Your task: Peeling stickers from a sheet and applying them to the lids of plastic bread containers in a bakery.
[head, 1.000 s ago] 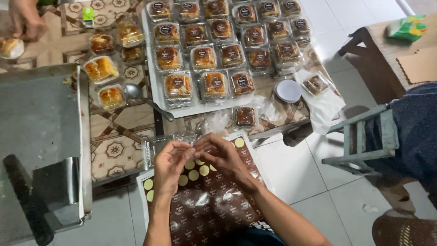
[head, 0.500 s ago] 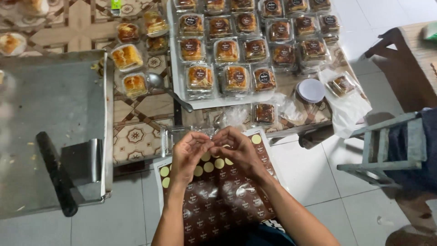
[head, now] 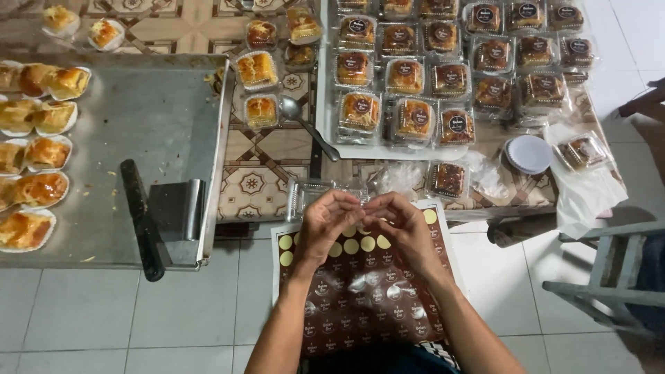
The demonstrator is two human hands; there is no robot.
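Hands meet over a sheet of round stickers, seen from above. The left hand (head: 331, 223) and the right hand (head: 400, 228) are curled toward each other with their fingertips almost touching, and they seem to pinch something small between them; it is too tiny to make out. Both hover just above the top edge of the sticker sheet (head: 360, 294), a dark brown sheet that lies in the person's lap. Its upper rows show bare yellow circles, and the lower rows carry dark round stickers.

Just beyond the fingertips, at the near edge of the bench (head: 256, 176), sits an empty clear plastic box (head: 305, 192). Crumpled clear plastic bags (head: 402, 176) lie beside it, next to one packed pastry box (head: 449, 179).

Farther back, a white tray (head: 325, 128) holds rows of clear boxes with pastries inside, each topped with a dark round sticker. A metal spoon (head: 305, 123) rests left of the tray, near a few unsealed pastries. A stack of white lids (head: 528, 152) lies to the right.

On the left, a large metal baking tray (head: 138, 138) carries golden pastries (head: 34, 152) in paper cups along its left side, and a scraper with a black handle (head: 156, 218).
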